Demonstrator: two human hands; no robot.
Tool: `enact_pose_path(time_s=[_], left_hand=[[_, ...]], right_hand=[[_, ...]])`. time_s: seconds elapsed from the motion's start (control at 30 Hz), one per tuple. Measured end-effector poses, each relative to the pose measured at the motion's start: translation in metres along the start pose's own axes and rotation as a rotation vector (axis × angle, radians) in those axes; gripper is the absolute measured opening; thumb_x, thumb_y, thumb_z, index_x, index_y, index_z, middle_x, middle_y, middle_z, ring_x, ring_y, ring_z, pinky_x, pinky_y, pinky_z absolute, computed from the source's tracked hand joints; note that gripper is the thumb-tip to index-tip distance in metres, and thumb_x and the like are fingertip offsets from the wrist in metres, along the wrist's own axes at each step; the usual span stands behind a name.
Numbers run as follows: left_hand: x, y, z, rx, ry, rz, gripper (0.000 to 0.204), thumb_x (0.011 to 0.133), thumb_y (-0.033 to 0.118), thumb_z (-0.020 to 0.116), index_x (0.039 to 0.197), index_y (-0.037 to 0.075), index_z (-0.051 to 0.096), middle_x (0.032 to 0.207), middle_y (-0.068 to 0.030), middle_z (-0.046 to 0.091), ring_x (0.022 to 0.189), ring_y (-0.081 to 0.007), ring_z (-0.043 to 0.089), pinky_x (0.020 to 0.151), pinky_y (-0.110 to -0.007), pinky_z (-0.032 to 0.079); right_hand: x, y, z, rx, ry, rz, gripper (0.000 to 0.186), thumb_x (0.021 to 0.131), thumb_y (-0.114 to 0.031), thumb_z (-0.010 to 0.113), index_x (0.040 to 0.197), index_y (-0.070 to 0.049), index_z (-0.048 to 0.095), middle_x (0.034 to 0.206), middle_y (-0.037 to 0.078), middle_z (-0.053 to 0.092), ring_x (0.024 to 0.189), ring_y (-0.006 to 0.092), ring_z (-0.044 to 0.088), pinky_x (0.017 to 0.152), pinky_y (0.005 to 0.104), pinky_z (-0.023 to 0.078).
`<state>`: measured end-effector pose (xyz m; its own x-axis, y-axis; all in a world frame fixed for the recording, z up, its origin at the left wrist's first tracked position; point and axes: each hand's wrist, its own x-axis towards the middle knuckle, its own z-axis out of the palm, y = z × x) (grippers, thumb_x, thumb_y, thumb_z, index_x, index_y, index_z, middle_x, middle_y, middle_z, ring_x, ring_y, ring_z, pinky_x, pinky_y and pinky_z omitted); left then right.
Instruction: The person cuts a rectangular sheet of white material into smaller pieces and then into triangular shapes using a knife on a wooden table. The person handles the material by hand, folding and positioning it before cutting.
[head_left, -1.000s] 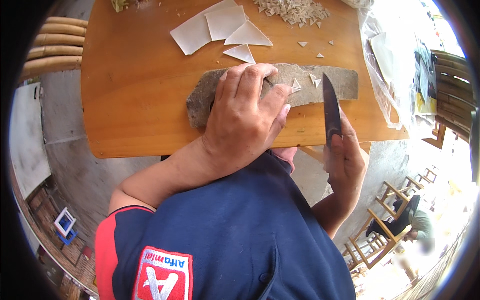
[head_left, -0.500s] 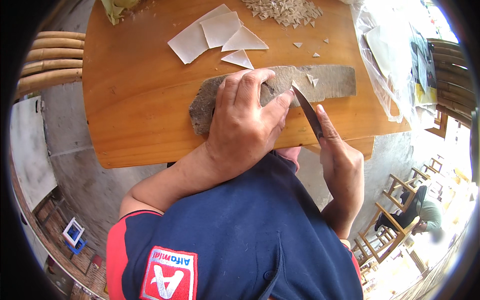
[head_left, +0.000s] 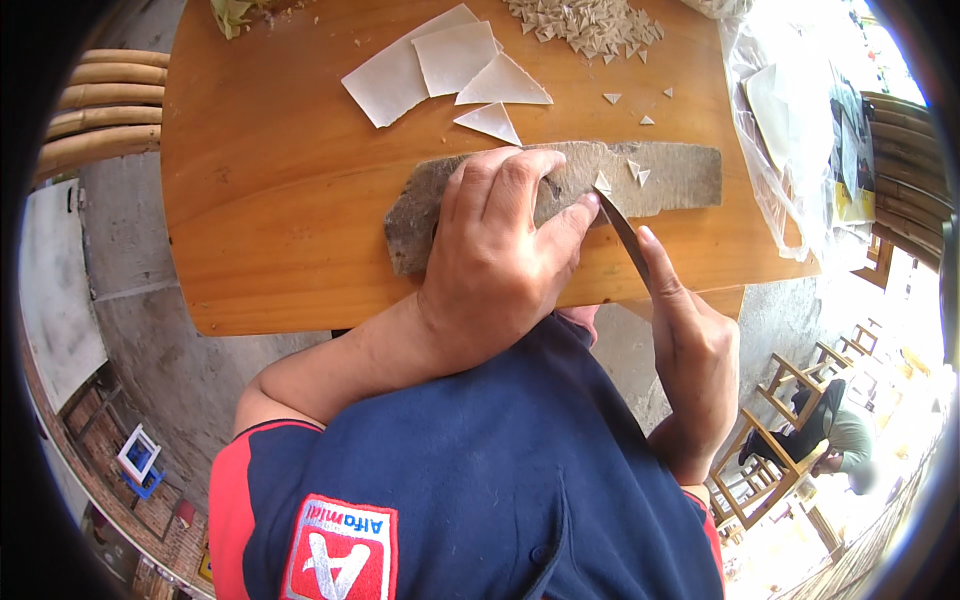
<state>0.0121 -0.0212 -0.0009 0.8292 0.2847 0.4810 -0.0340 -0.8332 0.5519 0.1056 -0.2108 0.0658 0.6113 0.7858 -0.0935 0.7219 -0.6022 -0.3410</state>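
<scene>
A worn wooden board [head_left: 680, 175] lies across the near part of the table. On it rests my left hand [head_left: 500, 225], fingers bent and pressed down, thumb tip beside the knife point; whatever is under the fingers is hidden. My right hand [head_left: 695, 340] is closed round a knife [head_left: 627, 238], its forefinger stretched along the blade and its handle covered by the palm. The blade tip touches the board next to a small pale triangle piece [head_left: 602, 184]. Two more triangle pieces [head_left: 638, 173] lie on the board just right of it.
Beyond the board are several thin whitish sheets [head_left: 385, 80] and a pile of small triangles [head_left: 585, 25]. A clear plastic bag [head_left: 770, 130] with pale sheets occupies the table's right side. Bamboo seating [head_left: 110, 100] flanks the table. A person [head_left: 845, 430] bends among wooden chairs at right.
The knife has turned, so its blade looks narrower now. A small triangle shows more plainly at its tip. My left hand keeps its place on the board; the whole view has shifted slightly.
</scene>
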Motion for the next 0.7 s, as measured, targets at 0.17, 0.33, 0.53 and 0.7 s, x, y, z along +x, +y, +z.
enact_pose_path(time_s=[0.17, 0.33, 0.53, 0.7], left_hand=[[0.001, 0.001, -0.001, -0.003, -0.005, -0.003, 0.035, 0.077, 0.005, 0.076, 0.112, 0.006, 0.075, 0.12, -0.0182, 0.06, 0.109, -0.0351, 0.057, 0.093, -0.044, 0.046], [0.002, 0.002, -0.002, 0.002, -0.014, -0.018, 0.034, 0.077, 0.005, 0.075, 0.111, 0.007, 0.076, 0.12, -0.0179, 0.06, 0.109, -0.0341, 0.057, 0.093, -0.044, 0.045], [0.004, 0.001, -0.005, -0.018, -0.036, -0.023, 0.035, 0.079, 0.006, 0.076, 0.114, 0.01, 0.077, 0.122, -0.0171, 0.06, 0.111, -0.0323, 0.055, 0.094, -0.042, 0.045], [0.001, 0.003, -0.003, 0.045, -0.069, 0.002, 0.039, 0.081, 0.011, 0.076, 0.119, 0.015, 0.076, 0.127, -0.016, 0.057, 0.115, -0.0315, 0.053, 0.097, -0.041, 0.041]], right_hand=[[0.0, -0.007, -0.003, -0.137, -0.001, -0.03, 0.078, 0.079, 0.004, 0.066, 0.151, -0.023, 0.052, 0.066, 0.007, 0.056, 0.056, 0.0221, 0.061, 0.055, 0.0386, 0.053], [0.0, -0.011, -0.005, -0.149, -0.051, -0.011, 0.081, 0.079, 0.003, 0.067, 0.154, -0.023, 0.048, 0.067, 0.007, 0.057, 0.056, 0.0227, 0.061, 0.055, 0.0392, 0.052], [-0.007, 0.002, 0.0, -0.032, 0.085, 0.014, 0.074, 0.079, 0.007, 0.065, 0.148, -0.02, 0.056, 0.067, 0.01, 0.059, 0.057, 0.0222, 0.063, 0.056, 0.0386, 0.052], [-0.014, 0.012, -0.001, 0.139, 0.106, 0.144, 0.054, 0.093, 0.005, 0.059, 0.144, -0.013, 0.06, 0.065, 0.007, 0.051, 0.054, 0.0116, 0.048, 0.058, 0.0289, 0.049]])
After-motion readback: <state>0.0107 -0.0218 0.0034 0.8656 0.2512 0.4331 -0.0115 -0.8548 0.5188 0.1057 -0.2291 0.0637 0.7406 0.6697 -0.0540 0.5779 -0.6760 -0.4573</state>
